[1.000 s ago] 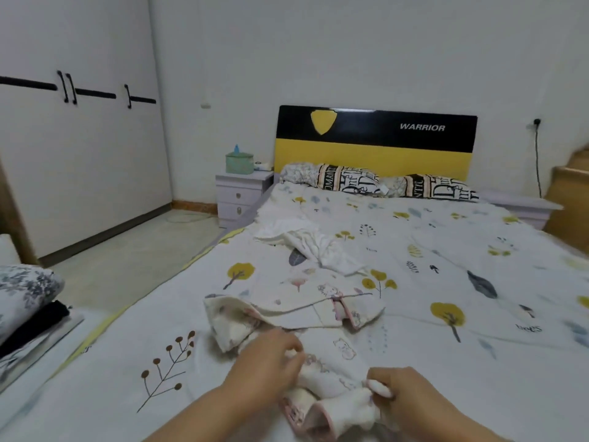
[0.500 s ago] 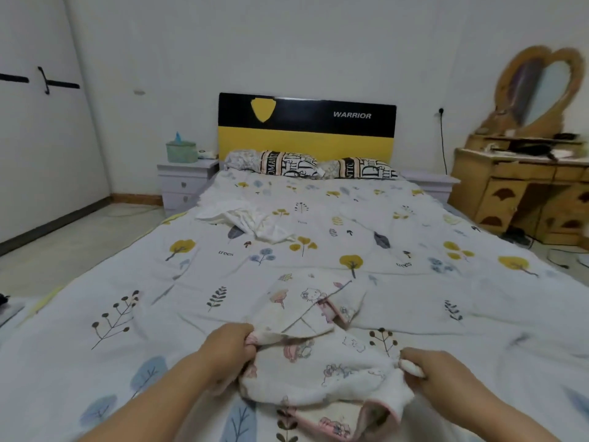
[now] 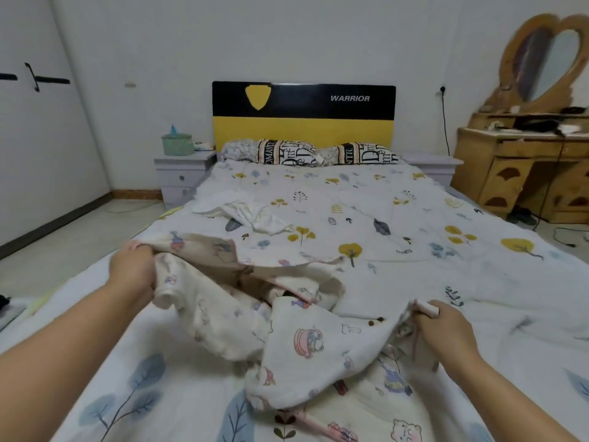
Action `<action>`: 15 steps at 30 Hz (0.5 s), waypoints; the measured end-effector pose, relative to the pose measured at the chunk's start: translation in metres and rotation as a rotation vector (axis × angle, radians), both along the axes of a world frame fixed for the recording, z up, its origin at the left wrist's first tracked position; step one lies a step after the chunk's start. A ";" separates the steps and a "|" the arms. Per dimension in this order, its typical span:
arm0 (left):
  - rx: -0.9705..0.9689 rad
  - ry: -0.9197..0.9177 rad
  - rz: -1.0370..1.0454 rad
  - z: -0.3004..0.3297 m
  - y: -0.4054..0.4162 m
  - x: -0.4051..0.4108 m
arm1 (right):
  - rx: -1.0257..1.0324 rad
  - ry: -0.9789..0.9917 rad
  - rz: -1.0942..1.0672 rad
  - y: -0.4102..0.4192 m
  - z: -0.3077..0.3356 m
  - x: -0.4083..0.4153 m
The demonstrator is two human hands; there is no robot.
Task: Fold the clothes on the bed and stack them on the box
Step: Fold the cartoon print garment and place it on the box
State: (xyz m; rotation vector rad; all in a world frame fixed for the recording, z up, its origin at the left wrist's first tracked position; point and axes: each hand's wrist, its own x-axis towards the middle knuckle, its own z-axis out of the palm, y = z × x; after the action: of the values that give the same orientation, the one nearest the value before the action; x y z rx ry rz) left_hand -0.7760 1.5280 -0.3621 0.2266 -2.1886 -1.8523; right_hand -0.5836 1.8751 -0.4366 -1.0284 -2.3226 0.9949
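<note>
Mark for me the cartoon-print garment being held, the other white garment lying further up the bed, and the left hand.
cartoon-print garment (image 3: pixel 322 342): head view, on the printed panel by the pink figure.
white garment (image 3: pixel 248 213): head view, on its crumpled middle, lying on the bed.
left hand (image 3: pixel 134 266): head view, on the back of the hand gripping the garment's edge.

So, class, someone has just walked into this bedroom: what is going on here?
A person is standing at the foot of a bed and spreading out a cream garment with cartoon prints. The left hand grips one edge, lifted off the sheet; the right hand grips a pink-trimmed edge lower down. The garment is crumpled, not yet folded. A second, white garment lies untouched further up the bed. No box is clearly in view.
</note>
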 end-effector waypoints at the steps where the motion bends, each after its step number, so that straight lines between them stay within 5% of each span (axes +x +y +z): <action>1: 0.013 -0.026 0.050 0.000 -0.013 -0.008 | 0.011 0.003 -0.015 0.000 0.000 -0.005; 3: -0.112 -0.076 0.115 -0.007 -0.036 -0.025 | 0.036 -0.001 -0.045 0.001 -0.001 -0.012; 7: -0.803 -0.442 0.010 -0.041 -0.040 -0.030 | -0.210 0.005 0.006 -0.012 -0.001 -0.025; 10: -1.221 -0.206 -0.303 -0.063 -0.004 -0.001 | -0.363 0.009 0.154 -0.035 -0.002 -0.035; 13: -1.080 -0.309 -0.939 -0.078 0.034 0.026 | -0.540 -0.008 0.309 -0.062 0.004 -0.044; 15: -0.985 -0.412 -1.146 -0.092 0.052 0.041 | -0.522 -0.061 0.375 -0.073 0.004 -0.049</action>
State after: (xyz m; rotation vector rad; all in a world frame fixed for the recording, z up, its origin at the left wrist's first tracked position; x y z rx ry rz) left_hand -0.7347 1.5801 -0.4543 -1.1193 -3.6030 -0.7003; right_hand -0.6331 1.8023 -0.4328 -0.8113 -2.4137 1.8088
